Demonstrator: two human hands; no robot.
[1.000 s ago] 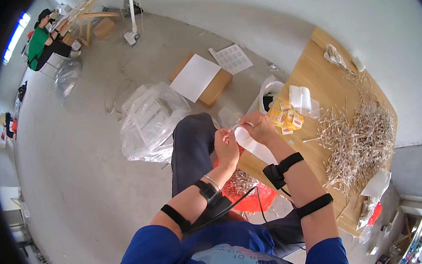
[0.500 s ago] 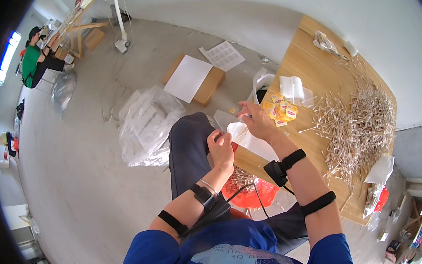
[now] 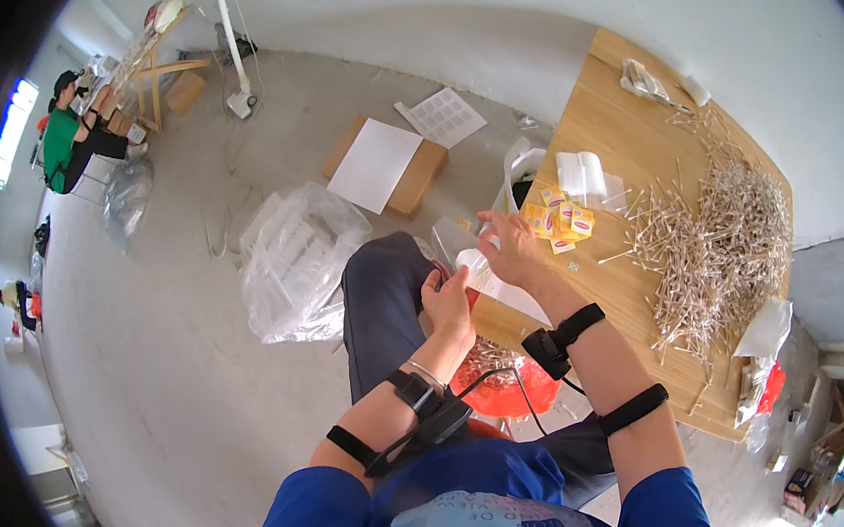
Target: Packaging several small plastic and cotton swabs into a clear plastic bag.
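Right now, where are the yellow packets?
In the head view, right of centre: the yellow packets lie on the table, just right of the right hand and left of the stick pile.

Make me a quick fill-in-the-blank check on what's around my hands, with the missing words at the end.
1. The ____ hand is farther from the yellow packets.
2. The white sheet lies on a cardboard box that is coloured ____.
3. In the picture, the cotton swabs heaped on the table lie to the ____ of the packets.
4. The arm straps are coloured ____.

Missing words: left; brown; right; black.
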